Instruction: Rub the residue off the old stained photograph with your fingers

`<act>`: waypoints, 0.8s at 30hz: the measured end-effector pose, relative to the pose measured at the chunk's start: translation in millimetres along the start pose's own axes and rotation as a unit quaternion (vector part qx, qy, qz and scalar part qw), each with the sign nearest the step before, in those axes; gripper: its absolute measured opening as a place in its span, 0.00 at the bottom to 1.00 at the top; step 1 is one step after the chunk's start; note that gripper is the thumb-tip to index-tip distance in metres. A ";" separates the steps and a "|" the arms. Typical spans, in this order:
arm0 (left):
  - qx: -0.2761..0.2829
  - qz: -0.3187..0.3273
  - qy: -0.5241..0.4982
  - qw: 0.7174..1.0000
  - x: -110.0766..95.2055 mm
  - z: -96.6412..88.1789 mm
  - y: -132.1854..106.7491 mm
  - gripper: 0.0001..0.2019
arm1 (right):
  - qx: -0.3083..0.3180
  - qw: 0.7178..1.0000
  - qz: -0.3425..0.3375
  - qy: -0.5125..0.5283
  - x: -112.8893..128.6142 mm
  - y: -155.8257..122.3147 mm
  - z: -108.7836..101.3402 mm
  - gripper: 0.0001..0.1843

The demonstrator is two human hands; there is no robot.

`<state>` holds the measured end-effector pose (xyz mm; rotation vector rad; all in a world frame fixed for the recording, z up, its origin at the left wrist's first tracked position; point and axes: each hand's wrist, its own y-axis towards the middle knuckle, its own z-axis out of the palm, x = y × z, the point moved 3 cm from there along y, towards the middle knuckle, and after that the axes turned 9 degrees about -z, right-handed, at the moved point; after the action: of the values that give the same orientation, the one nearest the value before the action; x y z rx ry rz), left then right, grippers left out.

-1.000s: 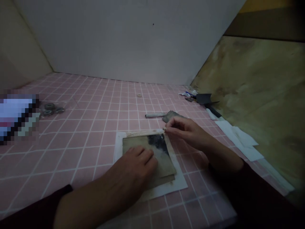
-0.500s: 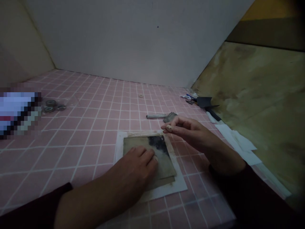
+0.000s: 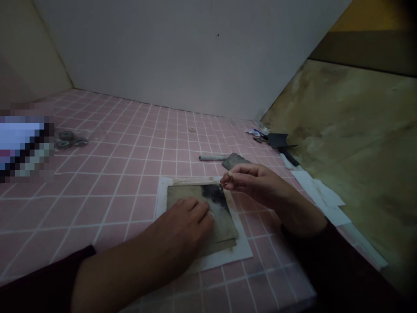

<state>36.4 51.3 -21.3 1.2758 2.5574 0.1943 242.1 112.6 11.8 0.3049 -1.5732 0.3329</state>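
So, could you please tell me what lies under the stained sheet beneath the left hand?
Under the stained sheet, a white sheet shows around it, plus a darker layer; the middle is covered.

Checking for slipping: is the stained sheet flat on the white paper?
Flat: the stained sheet lies spread, the left hand resting on it.

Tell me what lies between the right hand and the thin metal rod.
In the head view, a flat dark grey piece lies between the right hand and the rod.
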 end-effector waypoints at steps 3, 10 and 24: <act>0.005 0.000 0.000 1.000 -0.5 0.0 0.2 0.11 | 0.010 0.999 -0.016 -0.026 -1.2 0.2 -1.5 0.08; 0.002 -0.003 0.003 1.000 1.4 3.9 -0.5 0.11 | 0.039 0.985 -0.066 -0.158 12.6 -3.0 2.0 0.06; 0.013 -0.003 -0.003 1.000 -0.8 0.9 -1.0 0.09 | 0.163 0.959 -0.090 -0.215 18.8 7.9 3.4 0.09</act>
<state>36.4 50.1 -22.3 1.2766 2.5657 0.1560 235.3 118.8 30.4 0.8162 -1.8981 0.4029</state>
